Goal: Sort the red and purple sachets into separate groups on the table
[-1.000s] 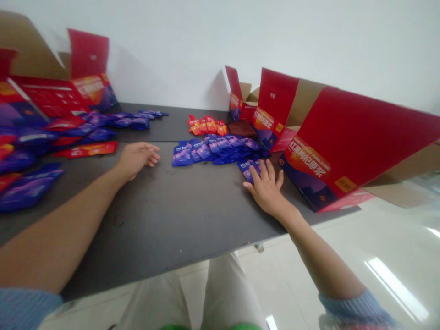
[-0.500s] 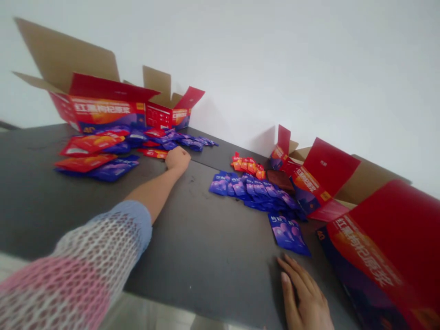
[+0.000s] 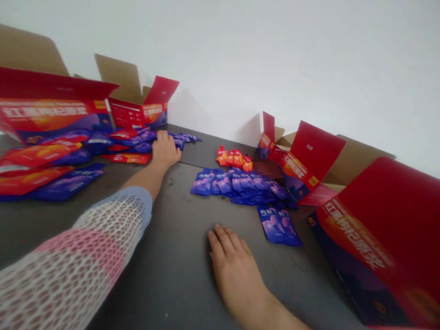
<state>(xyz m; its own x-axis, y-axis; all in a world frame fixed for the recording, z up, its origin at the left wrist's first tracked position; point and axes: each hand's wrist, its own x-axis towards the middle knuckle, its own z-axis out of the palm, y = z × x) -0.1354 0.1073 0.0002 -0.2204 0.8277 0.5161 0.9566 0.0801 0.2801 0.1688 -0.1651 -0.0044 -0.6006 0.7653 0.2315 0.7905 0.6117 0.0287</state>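
Observation:
My left hand (image 3: pixel 166 149) reaches out at the far left-centre, fingers stretched over the edge of a heap of purple sachets (image 3: pixel 142 145). I see no sachet gripped in it, though its fingertips are partly hidden. A red-orange sachet (image 3: pixel 132 158) lies just left of my wrist. Palm down on the dark table (image 3: pixel 182 256), my right hand (image 3: pixel 237 266) has its fingers extended and holds nothing. Right of its fingertips are two overlapping purple sachets (image 3: pixel 280 225). Beyond them lies an overlapping row of purple sachets (image 3: pixel 240 183).
Small red-orange packets (image 3: pixel 234 158) sit behind the purple row. Larger red and purple pouches (image 3: pixel 51 169) are piled at the left. Open printed cartons stand at the back left (image 3: pixel 55 114), (image 3: pixel 154 114) and right (image 3: pixel 302 169); a big carton (image 3: pixel 371 238) is at the near right.
My left hand has gone from a closed shape beside the sachet heap to stretched fingers over it. My right hand has moved left across the table. The view has turned right.

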